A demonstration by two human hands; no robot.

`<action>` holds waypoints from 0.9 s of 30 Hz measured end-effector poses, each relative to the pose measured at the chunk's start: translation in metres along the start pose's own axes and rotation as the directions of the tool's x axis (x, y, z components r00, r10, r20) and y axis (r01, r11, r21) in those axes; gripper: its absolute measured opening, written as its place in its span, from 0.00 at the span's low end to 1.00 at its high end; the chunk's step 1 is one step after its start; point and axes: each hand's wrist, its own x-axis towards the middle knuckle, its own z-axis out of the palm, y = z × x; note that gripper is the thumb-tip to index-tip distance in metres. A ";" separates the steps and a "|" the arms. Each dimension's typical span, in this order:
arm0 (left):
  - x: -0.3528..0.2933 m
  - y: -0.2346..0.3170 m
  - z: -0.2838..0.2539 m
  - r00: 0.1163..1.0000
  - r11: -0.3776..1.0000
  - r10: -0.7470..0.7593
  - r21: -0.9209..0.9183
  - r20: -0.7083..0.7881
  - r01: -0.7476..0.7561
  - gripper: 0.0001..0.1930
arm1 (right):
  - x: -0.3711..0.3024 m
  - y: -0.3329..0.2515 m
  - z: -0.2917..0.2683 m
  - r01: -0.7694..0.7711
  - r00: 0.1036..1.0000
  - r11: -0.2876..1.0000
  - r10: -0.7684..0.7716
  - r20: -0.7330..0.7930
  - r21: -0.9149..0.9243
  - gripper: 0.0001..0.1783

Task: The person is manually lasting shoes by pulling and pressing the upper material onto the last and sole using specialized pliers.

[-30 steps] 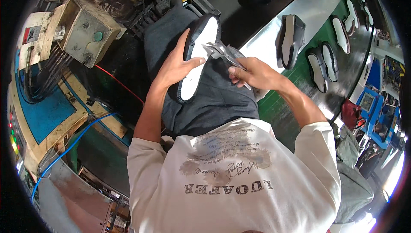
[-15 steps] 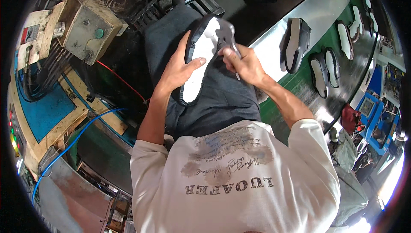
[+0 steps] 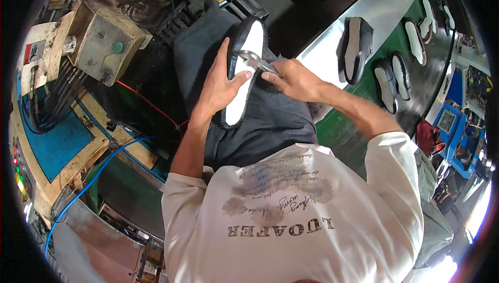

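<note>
My left hand (image 3: 221,90) grips a black shoe upper (image 3: 231,49), sole side up, its white bottom (image 3: 252,41) showing inside a gathered black edge. The thumb presses on the white surface and the fingers lie along the outer side. The shoe rests over my dark-clad lap (image 3: 275,111). My right hand (image 3: 296,79) is closed round the handle of a metal hand tool (image 3: 250,57) that looks like pincers. The curved head of the tool lies across the middle of the white bottom. Whether its jaws are pinching anything cannot be made out.
On my right runs a green conveyor belt (image 3: 332,121) with a metal edge (image 3: 384,10). A black shoe (image 3: 358,49) lies on that edge, and several more stand on the belt. To my left are a machine control box (image 3: 106,38) and a blue hose (image 3: 88,171).
The tool has swung from the shoe's right edge onto its white bottom, turning to point left. My right hand has shifted slightly. The left hand keeps its hold, with the shoe tilted a little.
</note>
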 end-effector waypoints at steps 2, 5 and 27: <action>0.001 -0.008 0.000 0.999 0.998 0.031 -0.044 -0.030 -0.033 0.47 | 0.018 0.038 0.036 0.243 0.946 0.961 -0.204 -0.253 0.133 0.25; 0.000 -0.004 0.000 0.999 0.998 0.047 -0.039 -0.023 -0.047 0.48 | 0.014 0.037 0.052 0.279 0.923 0.933 -0.196 -0.332 0.225 0.23; -0.010 -0.012 -0.009 0.975 0.976 -0.101 -0.172 0.198 0.137 0.49 | 0.018 0.040 0.021 0.092 0.865 0.918 -0.265 -0.425 -0.385 0.19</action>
